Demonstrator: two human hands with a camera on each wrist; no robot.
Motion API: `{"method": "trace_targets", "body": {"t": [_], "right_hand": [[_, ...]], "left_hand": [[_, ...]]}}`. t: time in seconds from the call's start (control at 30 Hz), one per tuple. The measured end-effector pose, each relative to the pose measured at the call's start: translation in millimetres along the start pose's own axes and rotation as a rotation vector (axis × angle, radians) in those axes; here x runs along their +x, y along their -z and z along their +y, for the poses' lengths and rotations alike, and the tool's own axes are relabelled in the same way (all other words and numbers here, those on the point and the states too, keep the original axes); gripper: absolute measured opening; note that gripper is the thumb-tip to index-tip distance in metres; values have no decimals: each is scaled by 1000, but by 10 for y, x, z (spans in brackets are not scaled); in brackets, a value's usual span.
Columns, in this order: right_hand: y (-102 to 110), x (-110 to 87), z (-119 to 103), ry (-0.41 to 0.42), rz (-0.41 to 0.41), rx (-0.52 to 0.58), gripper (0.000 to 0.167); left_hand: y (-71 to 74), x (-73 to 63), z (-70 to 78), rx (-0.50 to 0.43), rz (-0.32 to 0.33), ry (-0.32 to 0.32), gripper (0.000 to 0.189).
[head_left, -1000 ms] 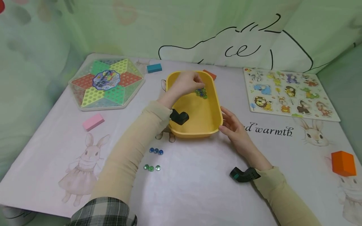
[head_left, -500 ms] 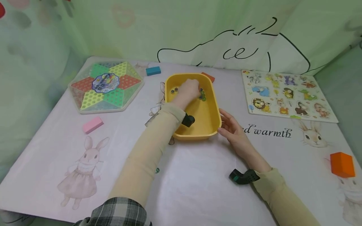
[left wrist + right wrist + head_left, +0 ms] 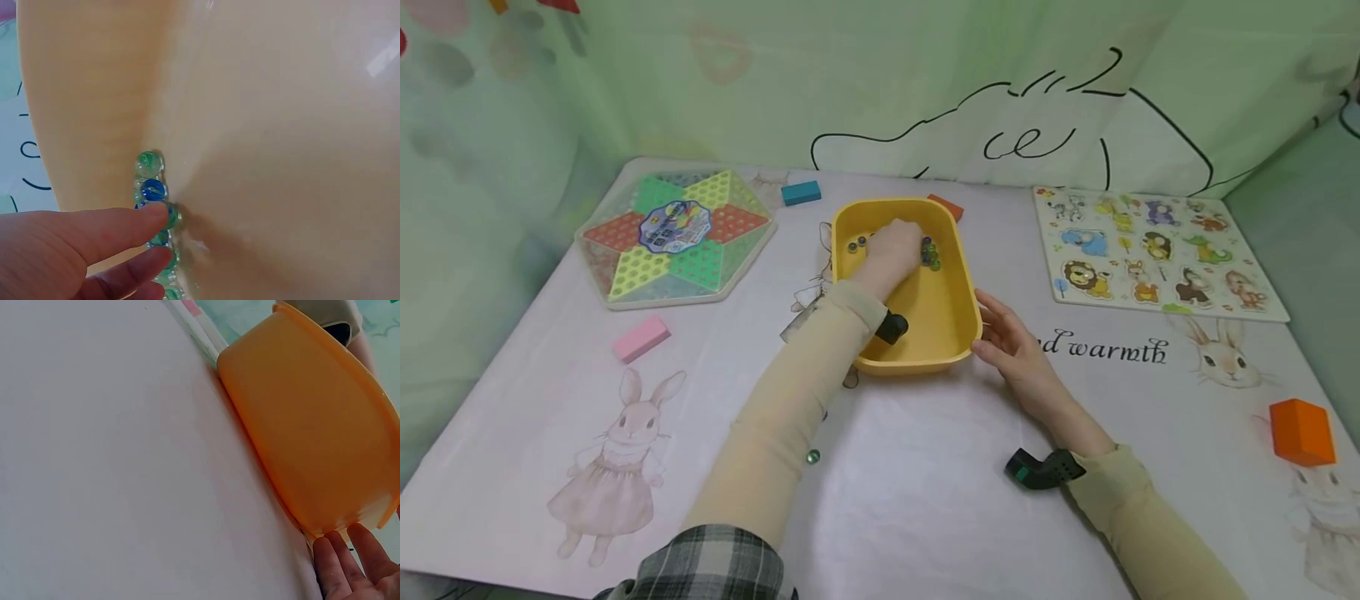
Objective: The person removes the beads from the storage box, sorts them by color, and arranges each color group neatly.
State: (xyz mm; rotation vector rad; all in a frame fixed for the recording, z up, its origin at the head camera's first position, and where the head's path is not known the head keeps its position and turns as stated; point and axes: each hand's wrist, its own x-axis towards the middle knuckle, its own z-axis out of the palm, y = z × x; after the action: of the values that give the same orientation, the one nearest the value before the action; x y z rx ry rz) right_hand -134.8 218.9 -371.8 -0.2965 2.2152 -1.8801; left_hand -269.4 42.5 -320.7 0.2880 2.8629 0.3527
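Left hand [image 3: 891, 253] apparently picked at glass marbles [image 3: 153, 189], fingers narrow, hold unclear; right hand [image 3: 1021, 357], fingers loose, touched yellow tub [image 3: 931, 329]. Next move likely needed firm pinch.

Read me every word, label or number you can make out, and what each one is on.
"d warmth" on the white tablecloth; whatever precedes it is hidden by the right hand.
Round label on the star-patterned game board: too small to read.
Green backdrop: large black script, perhaps "ce"; no whole word legible.
Yellow tub: no text visible.
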Motion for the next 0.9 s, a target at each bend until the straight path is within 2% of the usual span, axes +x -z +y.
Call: {"method": "trace_targets", "body": {"t": [0.17,0.27,0.4,0.53,0.73,0.9], "right_hand": [[1,9,18,3,1,-5,61],[4,10,28,5,0,-11,61],[10,6,21,5,1,-19,61],[1,9,6,6,1,-19,61],[-13,12,-9,22,-1,-11,60],[-7,26,13,23,-4,-22,60]], "left_hand": [[77,-83,-40,-14,-31,-48,12],[179,-171,-105,-81,-39,-110,6],[331,-319,-213,-201,-33,-200,10],[445,-485,-336,-284,-28,-251,14],[516,-806,-497,-364,-20,-291,14],[422,-1155,-618,-421,-35,-343,13]]}}
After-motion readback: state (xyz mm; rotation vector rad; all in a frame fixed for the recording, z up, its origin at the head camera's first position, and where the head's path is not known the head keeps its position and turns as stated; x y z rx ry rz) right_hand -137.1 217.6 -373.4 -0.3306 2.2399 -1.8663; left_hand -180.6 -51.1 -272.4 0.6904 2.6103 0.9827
